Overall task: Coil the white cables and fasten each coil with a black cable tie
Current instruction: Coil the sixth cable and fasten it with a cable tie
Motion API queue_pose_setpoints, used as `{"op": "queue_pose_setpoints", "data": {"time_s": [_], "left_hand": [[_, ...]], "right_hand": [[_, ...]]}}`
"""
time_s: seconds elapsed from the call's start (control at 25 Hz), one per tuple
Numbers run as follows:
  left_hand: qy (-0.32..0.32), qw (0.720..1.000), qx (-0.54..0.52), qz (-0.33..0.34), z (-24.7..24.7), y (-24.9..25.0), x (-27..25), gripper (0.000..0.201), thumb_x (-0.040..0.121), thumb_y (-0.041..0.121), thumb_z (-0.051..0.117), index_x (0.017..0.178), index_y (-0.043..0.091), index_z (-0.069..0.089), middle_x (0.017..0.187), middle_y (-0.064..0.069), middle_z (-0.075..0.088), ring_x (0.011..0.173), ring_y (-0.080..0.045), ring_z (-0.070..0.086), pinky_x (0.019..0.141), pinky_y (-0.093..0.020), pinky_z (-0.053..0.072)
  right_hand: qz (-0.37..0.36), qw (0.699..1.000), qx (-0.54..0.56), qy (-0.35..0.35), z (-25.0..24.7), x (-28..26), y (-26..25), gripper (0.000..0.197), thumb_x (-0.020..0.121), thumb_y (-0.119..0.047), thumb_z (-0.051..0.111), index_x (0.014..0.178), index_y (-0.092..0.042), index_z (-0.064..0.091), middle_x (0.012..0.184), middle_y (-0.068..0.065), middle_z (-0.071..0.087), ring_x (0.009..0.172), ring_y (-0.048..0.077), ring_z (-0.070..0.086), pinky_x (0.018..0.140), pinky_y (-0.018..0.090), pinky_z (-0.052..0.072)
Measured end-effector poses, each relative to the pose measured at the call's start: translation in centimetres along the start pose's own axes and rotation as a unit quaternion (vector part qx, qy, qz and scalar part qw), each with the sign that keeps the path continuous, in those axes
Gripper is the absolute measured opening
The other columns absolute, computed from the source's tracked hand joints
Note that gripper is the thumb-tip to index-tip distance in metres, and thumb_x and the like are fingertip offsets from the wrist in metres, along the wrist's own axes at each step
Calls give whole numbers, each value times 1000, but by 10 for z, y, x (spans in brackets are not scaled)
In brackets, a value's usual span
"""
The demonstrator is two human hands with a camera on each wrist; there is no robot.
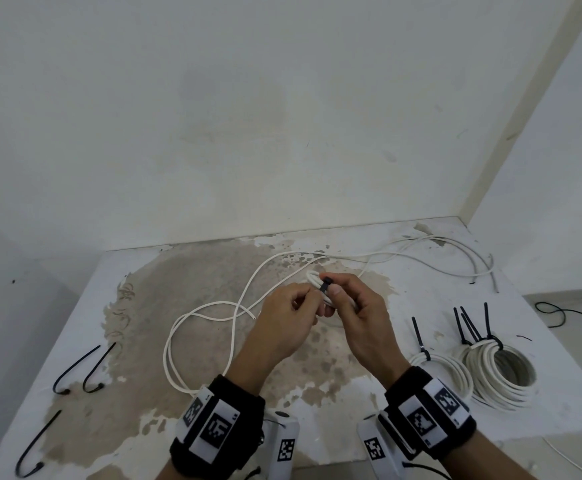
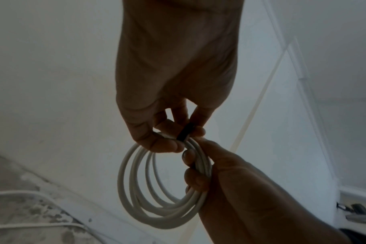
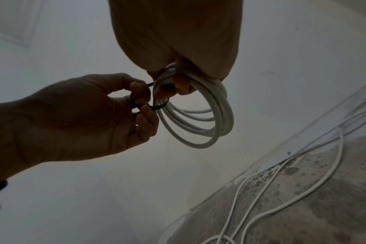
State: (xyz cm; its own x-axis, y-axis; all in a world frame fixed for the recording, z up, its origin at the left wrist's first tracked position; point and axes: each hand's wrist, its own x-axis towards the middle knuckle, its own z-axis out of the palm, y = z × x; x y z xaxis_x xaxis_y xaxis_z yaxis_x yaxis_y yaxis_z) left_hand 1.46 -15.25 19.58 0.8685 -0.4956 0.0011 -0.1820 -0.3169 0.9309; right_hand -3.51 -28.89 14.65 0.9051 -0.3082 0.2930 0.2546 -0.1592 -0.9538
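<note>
In the head view the two hands hide most of the coil (image 1: 317, 279); only a few white loops show at 12 o'clock above the knuckles, over the middle of the table (image 1: 151, 282). The wrist views are dim and backlit (skin reads as silhouette), yet they show the coil whole: smooth round cable in several loose rings. The right hand (image 1: 358, 317) has its fingers curled through the rings and grips the bundle. The left hand (image 1: 284, 320) pinches the tie (image 3: 155, 107), a thin flat black strap looped round the bundle; whether its tail is through the head cannot be made out. Loose cable (image 1: 206, 317) snakes over the stained, peeling top from 9 to 1 o'clock; its far end is cut off from sight near the wall. At 4 o'clock lie two tied coils (image 1: 500, 372), stiff black tails sticking up; at 8 o'clock three spare ties (image 1: 78, 368), curved like hooks.
</note>
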Motion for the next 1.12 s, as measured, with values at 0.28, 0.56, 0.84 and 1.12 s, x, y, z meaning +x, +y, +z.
{"op": "queue_pose_setpoints", "data": {"time_s": [0.28,0.56,0.84,1.12], "left_hand": [[16,999,-40,-22,5,-10,1,31,98,32,53,74,22,69,76,3,72,65,-10,65,70,-33,57],[49,987,-142,-48,3,-3,1,23,94,17,64,90,-2,51,86,-19,61,63,-15,71,62,-27,58],[-19,988,-121,-98,-1,-2,10,16,97,28,60,103,14,65,87,-19,67,63,-20,68,56,-27,54],[-29,998,55,-7,-17,-9,32,11,90,36,67,89,30,76,61,3,47,59,-12,44,63,-28,38]], "right_hand": [[31,999,-9,2,-3,4,1,16,101,-12,57,109,-15,71,94,-2,75,86,11,71,76,22,56],[10,999,-31,-37,-8,8,-2,12,99,-17,61,104,-13,71,81,-8,72,72,12,68,69,20,52],[-32,993,-82,-83,-17,7,2,16,100,-21,60,100,-12,73,82,-5,74,72,16,71,66,28,57],[3,991,-58,-117,-27,10,4,15,101,-15,58,96,-10,70,74,-1,70,68,13,66,69,21,49]]}}
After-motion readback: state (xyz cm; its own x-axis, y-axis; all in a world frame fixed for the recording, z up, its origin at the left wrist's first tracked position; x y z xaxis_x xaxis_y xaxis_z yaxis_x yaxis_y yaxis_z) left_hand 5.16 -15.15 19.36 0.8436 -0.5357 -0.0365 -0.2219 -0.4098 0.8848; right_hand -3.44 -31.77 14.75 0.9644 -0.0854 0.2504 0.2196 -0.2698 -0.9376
